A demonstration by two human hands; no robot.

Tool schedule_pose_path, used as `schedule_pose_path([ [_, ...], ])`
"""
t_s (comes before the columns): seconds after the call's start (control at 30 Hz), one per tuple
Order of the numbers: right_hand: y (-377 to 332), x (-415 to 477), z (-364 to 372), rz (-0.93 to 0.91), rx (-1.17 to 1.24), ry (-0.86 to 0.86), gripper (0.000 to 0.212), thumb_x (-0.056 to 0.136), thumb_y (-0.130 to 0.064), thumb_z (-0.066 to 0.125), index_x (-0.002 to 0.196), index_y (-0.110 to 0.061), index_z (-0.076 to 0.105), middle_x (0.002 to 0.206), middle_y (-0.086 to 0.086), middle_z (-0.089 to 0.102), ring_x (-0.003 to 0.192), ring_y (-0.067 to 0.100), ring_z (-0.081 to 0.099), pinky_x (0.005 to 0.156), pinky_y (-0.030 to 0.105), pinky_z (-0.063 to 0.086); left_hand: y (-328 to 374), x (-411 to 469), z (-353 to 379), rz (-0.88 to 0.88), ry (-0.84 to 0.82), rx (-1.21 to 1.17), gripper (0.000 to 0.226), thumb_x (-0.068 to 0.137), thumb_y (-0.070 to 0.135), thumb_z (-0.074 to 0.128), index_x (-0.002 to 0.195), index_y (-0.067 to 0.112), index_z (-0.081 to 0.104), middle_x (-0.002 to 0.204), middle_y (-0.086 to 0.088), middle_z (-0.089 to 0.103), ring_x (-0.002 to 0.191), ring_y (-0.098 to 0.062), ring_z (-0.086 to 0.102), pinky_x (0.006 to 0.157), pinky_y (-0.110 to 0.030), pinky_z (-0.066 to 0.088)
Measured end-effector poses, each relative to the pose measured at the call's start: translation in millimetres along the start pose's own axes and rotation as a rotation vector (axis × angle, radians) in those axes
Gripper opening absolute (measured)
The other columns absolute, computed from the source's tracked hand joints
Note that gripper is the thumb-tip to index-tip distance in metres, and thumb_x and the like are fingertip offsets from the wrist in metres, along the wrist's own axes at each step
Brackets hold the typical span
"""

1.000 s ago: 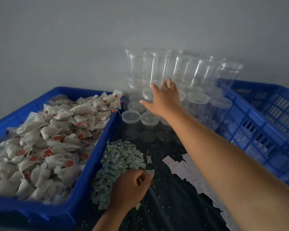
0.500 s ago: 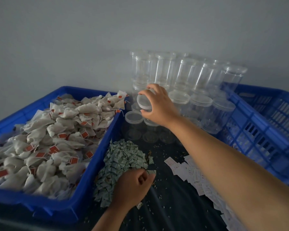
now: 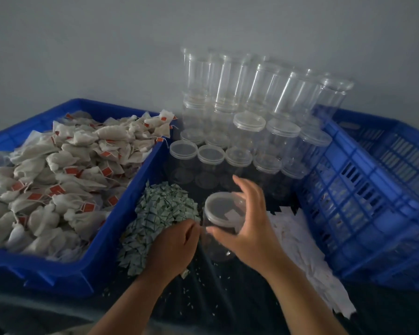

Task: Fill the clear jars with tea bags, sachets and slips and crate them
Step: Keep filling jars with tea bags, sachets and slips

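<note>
I watch the right hand (image 3: 249,228) come back from the jar stack (image 3: 252,131), where it was reaching a second ago. It now grips one lidded jar (image 3: 219,223) by the top, up front beside the left hand (image 3: 172,247), between sachets (image 3: 160,213) and slips (image 3: 298,238). The stack's middle tier is one jar short on its left.

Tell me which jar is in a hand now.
The lidded jar in front, gripped by the right hand, apart from the stacked jars at the wall.

Plain pale grey wall (image 3: 94,44) behind; dark table surface (image 3: 228,301); dim light.
</note>
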State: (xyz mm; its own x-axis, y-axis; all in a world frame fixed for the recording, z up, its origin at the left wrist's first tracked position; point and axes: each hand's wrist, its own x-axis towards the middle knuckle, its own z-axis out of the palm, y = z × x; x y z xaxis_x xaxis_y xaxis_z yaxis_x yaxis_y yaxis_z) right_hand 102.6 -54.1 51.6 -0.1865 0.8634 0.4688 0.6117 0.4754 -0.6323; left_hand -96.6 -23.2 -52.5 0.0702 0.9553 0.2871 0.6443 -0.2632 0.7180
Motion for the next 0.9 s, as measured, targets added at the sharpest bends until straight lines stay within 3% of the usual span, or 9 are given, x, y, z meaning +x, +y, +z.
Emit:
schedule_pose_path([
  [0.17, 4.7, -56.1, 32.3, 0.103, 0.134, 0.045, 0.105, 0.082, -0.049, 0.086, 0.163, -0.043, 0.02, 0.164, -0.009, 0.032, 0.154, 0.015, 0.037, 0.121, 0.019, 0.035, 0.7, -3.5, 0.0, -0.012, -0.009, -0.196, 0.031, 0.111, 0.044, 0.044, 0.084, 0.033, 0.058, 0.076, 0.009, 0.065, 0.069, -0.01, 0.062, 0.068, -0.047, 0.055],
  [0.23, 1.4, -59.3, 31.5, 0.169, 0.124, 0.03, 0.104, 0.082, -0.065, 0.081, 0.164, -0.039, 0.023, 0.162, -0.014, 0.035, 0.155, 0.013, 0.036, 0.123, 0.026, 0.037, 6.3, -5.5, -2.0, 0.052, 0.016, -0.277, 0.035, 0.112, 0.041, 0.038, 0.087, 0.033, 0.061, 0.08, 0.008, 0.066, 0.074, -0.014, 0.064, 0.07, -0.048, 0.055],
  [0.33, -6.1, -51.3, 21.7, 0.225, -0.101, -0.023, 0.102, 0.081, -0.092, 0.058, 0.162, -0.038, 0.028, 0.152, -0.028, 0.037, 0.147, -0.001, 0.036, 0.118, 0.027, 0.04, 9.6, -11.2, -8.5, 0.201, 0.126, -0.394, 0.042, 0.114, 0.044, 0.033, 0.108, 0.032, 0.073, 0.099, 0.011, 0.072, 0.092, -0.015, 0.071, 0.078, -0.041, 0.055],
  [0.4, -11.9, -43.0, 15.9, 0.296, -0.166, -0.064, 0.105, 0.08, -0.093, 0.056, 0.163, -0.037, 0.025, 0.151, -0.026, 0.04, 0.143, 0.0, 0.039, 0.11, 0.022, 0.039, 10.0, -12.6, -14.6, 0.323, 0.125, -0.382, 0.048, 0.108, 0.059, 0.043, 0.125, 0.023, 0.071, 0.118, 0.011, 0.071, 0.107, -0.016, 0.07, 0.084, -0.038, 0.056],
  [0.47, -16.8, -34.9, 11.0, 0.395, -0.157, -0.09, 0.11, 0.078, -0.09, 0.06, 0.165, -0.036, 0.019, 0.156, -0.019, 0.042, 0.143, 0.004, 0.044, 0.101, 0.022, 0.038, 13.7, -15.4, -14.8, 0.403, 0.015, -0.343, 0.074, 0.093, 0.077, 0.061, 0.144, 0.024, 0.06, 0.14, 0.012, 0.064, 0.128, -0.015, 0.065, 0.1, -0.031, 0.053],
  [0.57, -27.0, -23.9, 3.3, 0.475, -0.119, -0.12, 0.104, 0.081, -0.081, 0.059, 0.167, -0.035, 0.022, 0.158, -0.014, 0.044, 0.132, 0.001, 0.049, 0.088, 0.017, 0.037, 26.5, -20.2, -10.0, 0.314, -0.153, -0.363, 0.115, 0.069, 0.07, 0.092, 0.163, 0.035, 0.036, 0.158, 0.018, 0.05, 0.144, -0.009, 0.053, 0.112, -0.034, 0.051],
  [0.67, -39.5, -18.2, -4.2, 0.474, -0.164, -0.138, 0.077, 0.084, -0.081, 0.047, 0.149, -0.04, 0.041, 0.137, -0.013, 0.054, 0.109, -0.001, 0.055, 0.084, 0.022, 0.051, 45.3, -22.0, -12.3, 0.269, -0.092, -0.329, 0.109, 0.072, 0.068, 0.09, 0.162, 0.045, 0.032, 0.157, 0.026, 0.048, 0.138, 0.0, 0.055, 0.098, -0.03, 0.06],
  [0.77, -45.3, -16.0, -15.2, 0.414, -0.378, -0.158, 0.079, 0.086, -0.095, 0.024, 0.134, -0.037, 0.047, 0.121, -0.014, 0.058, 0.101, 0.008, 0.063, 0.083, 0.034, 0.055, 65.9, -27.9, -21.3, 0.35, 0.044, 0.008, 0.106, 0.074, 0.071, 0.078, 0.163, 0.035, 0.033, 0.157, 0.028, 0.046, 0.125, 0.016, 0.05, 0.084, 0.0, 0.043],
  [0.9, -43.0, -20.6, -26.3, 0.257, -0.332, -0.191, 0.059, 0.092, -0.085, 0.028, 0.11, -0.034, 0.052, 0.107, -0.017, 0.062, 0.095, 0.002, 0.061, 0.081, 0.027, 0.053, 82.3, -52.0, -30.4, 0.269, 0.023, 0.004, 0.098, 0.073, 0.069, 0.08, 0.158, 0.047, 0.036, 0.126, 0.035, 0.062, 0.093, 0.011, 0.066, 0.061, -0.008, 0.048],
])
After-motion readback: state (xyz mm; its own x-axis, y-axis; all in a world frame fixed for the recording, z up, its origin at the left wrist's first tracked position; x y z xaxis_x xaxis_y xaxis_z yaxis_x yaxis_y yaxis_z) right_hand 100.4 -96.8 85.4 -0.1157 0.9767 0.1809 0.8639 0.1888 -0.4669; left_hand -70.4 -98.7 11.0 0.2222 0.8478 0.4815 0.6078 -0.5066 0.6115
